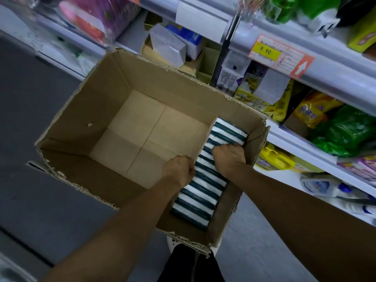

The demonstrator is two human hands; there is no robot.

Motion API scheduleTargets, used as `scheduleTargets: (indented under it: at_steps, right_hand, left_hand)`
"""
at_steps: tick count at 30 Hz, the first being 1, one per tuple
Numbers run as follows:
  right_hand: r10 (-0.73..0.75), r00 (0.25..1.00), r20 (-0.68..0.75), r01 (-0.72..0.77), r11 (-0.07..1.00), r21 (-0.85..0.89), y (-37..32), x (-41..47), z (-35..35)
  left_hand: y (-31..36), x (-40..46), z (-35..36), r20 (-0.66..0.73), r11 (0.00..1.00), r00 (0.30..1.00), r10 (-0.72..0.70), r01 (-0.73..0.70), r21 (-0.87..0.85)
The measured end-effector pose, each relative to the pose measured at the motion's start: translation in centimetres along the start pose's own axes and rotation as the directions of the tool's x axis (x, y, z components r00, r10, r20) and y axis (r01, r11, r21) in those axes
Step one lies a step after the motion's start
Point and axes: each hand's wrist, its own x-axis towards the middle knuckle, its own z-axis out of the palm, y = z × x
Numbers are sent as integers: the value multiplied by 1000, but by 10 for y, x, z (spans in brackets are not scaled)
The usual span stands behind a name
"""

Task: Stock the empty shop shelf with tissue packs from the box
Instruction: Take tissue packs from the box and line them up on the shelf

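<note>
Head-worn view, single camera.
It looked steeply down into the box [85, 110], close; shelves [329, 72] ran toward two o'clock.

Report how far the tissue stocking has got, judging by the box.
Done: most of the cardboard box is emptied, its bare floor showing. In hand: the left hand and right hand both grip packs in the one remaining row of tissue packs along the box's right wall. Left: that whole row; the target shelf isn't identifiable here.
</note>
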Motion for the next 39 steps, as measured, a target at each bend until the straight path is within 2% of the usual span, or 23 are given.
scheduleTargets:
  at_steps: [4,6,9,13,15,18,21,24,26,29,34,37,39]
  right_hand:
    - [-32,999,20,31,999,29,3,2,-5]
    - [-52,999,0,52,997,62,7,0,-7]
    - [-113,991,-72,119,989,86,15,-4,-9]
    - [-155,976,-151,191,946,261,32,-17,-19]
    - [-164,972,-171,218,901,376,41,-25,-27]
    - [-157,973,-168,223,824,520,49,-38,-45]
    - [-83,980,-179,174,789,589,54,-51,-72]
    - [54,971,-232,116,742,660,60,-62,-97]
    - [133,956,-263,115,653,749,63,-70,-111]
    - [217,939,-268,147,450,881,64,-87,-133]
    - [292,916,-274,212,225,951,73,-133,-170]
    - [323,915,-240,223,89,971,83,-164,-191]
    - [328,917,-229,241,3,970,89,-181,-201]
  left_hand:
    - [1,1,-2,-7,1000,1000,14,-15,-22]
    - [-1,-3,-2,-41,994,999,22,-26,-108]
    - [-8,-13,-2,-81,954,990,118,-136,-269]
    - [-11,-31,-19,-93,890,965,245,-262,-374]
    - [-8,-39,-35,-82,843,962,260,-268,-466]
    - [1,-48,-64,-41,807,974,224,-209,-553]
    - [6,-53,-90,-84,791,985,151,-172,-588]
    - [17,-65,-117,-166,845,984,68,-145,-515]
    - [25,-75,-132,-240,865,969,53,-164,-474]
    - [36,-89,-150,-319,844,945,65,-223,-488]
    - [58,-103,-181,-335,865,939,74,-227,-447]
    - [80,-113,-202,-282,845,944,169,-286,-453]
    - [102,-120,-214,-219,797,939,265,-341,-499]
